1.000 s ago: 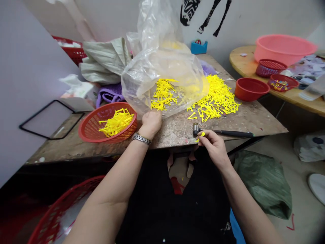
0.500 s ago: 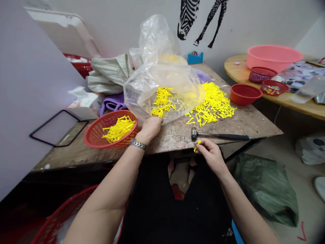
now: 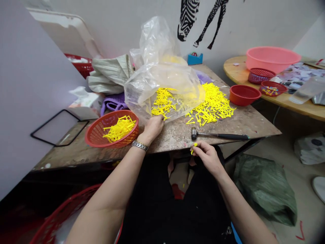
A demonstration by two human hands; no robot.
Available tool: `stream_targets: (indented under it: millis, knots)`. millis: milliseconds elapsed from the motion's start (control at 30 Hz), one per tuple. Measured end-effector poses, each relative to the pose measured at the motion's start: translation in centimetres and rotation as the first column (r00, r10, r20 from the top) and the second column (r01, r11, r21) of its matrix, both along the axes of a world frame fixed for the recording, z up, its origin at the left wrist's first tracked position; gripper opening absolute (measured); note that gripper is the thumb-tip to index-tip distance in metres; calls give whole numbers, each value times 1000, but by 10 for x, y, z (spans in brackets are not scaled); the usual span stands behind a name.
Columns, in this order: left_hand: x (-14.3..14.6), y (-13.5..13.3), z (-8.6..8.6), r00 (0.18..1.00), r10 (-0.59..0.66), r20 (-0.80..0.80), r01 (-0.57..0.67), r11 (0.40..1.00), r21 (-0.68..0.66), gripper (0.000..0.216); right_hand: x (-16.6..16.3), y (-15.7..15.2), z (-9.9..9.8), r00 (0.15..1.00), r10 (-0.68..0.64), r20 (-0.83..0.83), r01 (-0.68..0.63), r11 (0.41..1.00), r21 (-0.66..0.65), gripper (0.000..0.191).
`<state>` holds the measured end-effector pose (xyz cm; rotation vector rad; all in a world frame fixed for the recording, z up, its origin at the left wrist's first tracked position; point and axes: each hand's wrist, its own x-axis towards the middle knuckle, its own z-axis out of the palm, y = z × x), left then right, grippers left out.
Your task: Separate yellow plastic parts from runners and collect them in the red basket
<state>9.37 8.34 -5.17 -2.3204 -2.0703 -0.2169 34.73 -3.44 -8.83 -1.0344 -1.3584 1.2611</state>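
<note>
Tabletop [image 3: 175, 135], yellow piece [image 3: 195, 145] in right hand [image 3: 208, 156]

At the front edge of the bench [image 3: 262, 125], the palm of the left hand [image 3: 154, 128] is being hidden, leaving any grip unclear, and the yellow piece [image 3: 195, 145] is being partly covered by the right hand [image 3: 207, 156]. Toward the back edge, part of the yellow heap [image 3: 215, 105] is being blurred by the clear bag [image 3: 162, 73]; below, the red basket [image 3: 65, 206] is being cropped by the view.
</note>
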Motion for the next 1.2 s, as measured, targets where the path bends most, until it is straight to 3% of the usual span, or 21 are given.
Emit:
stream_targets:
  millis: [133, 467, 667, 767, 900, 1067, 1200]
  knots:
    - [7, 8, 1, 984, 148, 103, -147, 989, -18, 32, -1, -2, -3, 1000, 1, 8, -1, 1000, -6, 21]
    - [12, 15, -3, 977, 161, 138, -158, 987, -30, 28, -1, -8, -7, 1000, 8, 15, -8, 998, -55, 23]
    - [13, 15, 3, 961, 123, 246, -139, 989, 51, 24, 1, -8, -6, 1000, -14, 18, 15, 999, -36, 21]
    - [15, 5, 5, 883, 30, 468, -118, 980, 161, 12, 4, -6, -2, 996, -81, 29, 81, 997, 5, 21]
    - [26, -28, 8, 703, -104, 703, -42, 981, 187, 3, 5, -3, 7, 978, -206, -17, 206, 978, 32, 21]
    - [52, -76, 6, 544, -127, 830, 81, 992, 98, 9, -1, 0, 17, 965, -214, -153, 218, 976, 7, 22]
    - [69, -101, -5, 504, -101, 858, 149, 988, 29, 8, -7, -2, 19, 977, -161, -141, 161, 987, -8, 20]
